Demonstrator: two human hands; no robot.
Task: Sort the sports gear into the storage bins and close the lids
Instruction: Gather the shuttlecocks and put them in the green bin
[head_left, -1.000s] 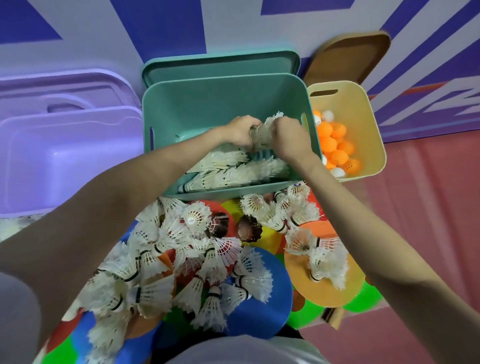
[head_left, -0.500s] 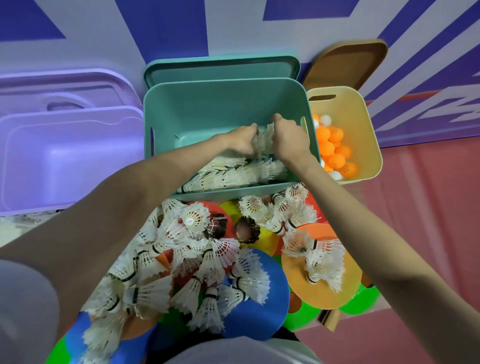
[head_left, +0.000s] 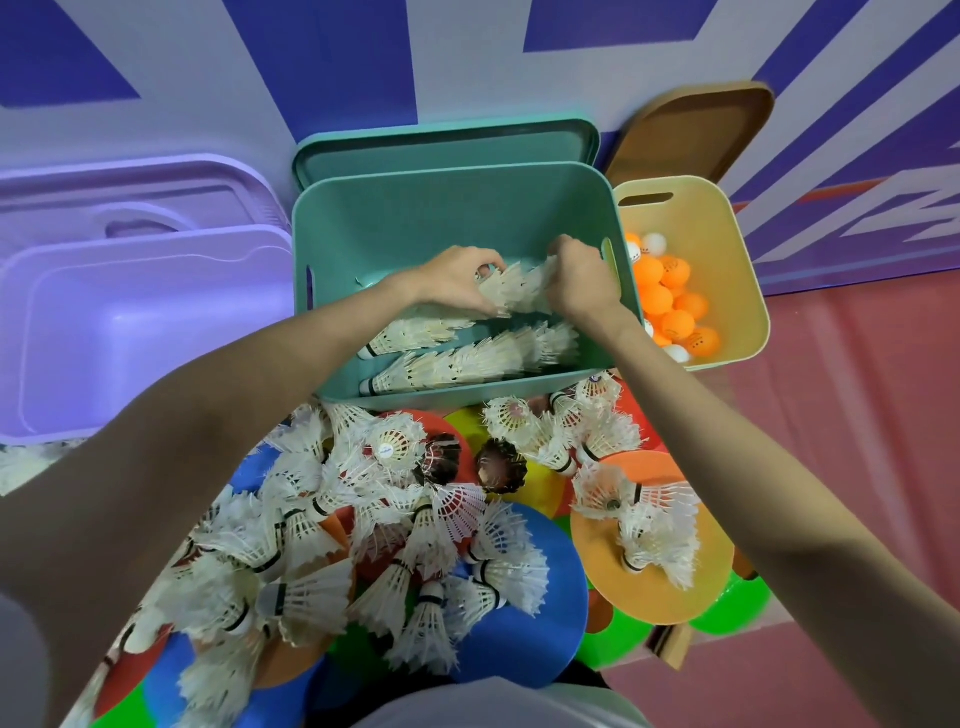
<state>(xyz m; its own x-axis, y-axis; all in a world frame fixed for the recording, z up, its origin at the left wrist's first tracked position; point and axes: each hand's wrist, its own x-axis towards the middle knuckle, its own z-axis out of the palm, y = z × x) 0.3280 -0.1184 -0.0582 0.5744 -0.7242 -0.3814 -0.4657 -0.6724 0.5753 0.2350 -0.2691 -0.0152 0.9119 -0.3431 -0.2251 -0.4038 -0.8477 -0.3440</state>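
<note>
1. Teal bin (head_left: 363, 234): open, lid (head_left: 441, 145) propped behind it. It holds two nested rows of white shuttlecocks (head_left: 467, 358) lying on their sides.
2. Loose shuttlecocks (head_left: 374, 525): heaped on coloured discs (head_left: 524, 644) in front of the teal bin.
3. Yellow bin (head_left: 737, 260): right of the teal bin, open, holds orange and white balls (head_left: 670, 306).
4. Purple bin (head_left: 130, 332): left of the teal bin, open.

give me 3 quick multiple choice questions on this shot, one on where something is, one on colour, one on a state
1. Where are the table tennis balls?
A. purple bin
B. yellow bin
C. teal bin

2. What colour is the bin both hands reach into?
A. teal
B. yellow
C. purple

3. How is the teal bin's lid?
A. shut on the bin
B. off, standing behind the bin
C. lying across the purple bin

Answers:
1 B: orange and white balls lie in the yellow bin.
2 A: left hand and right hand hold shuttlecocks inside the teal bin.
3 B: the teal lid stands behind it.
</note>
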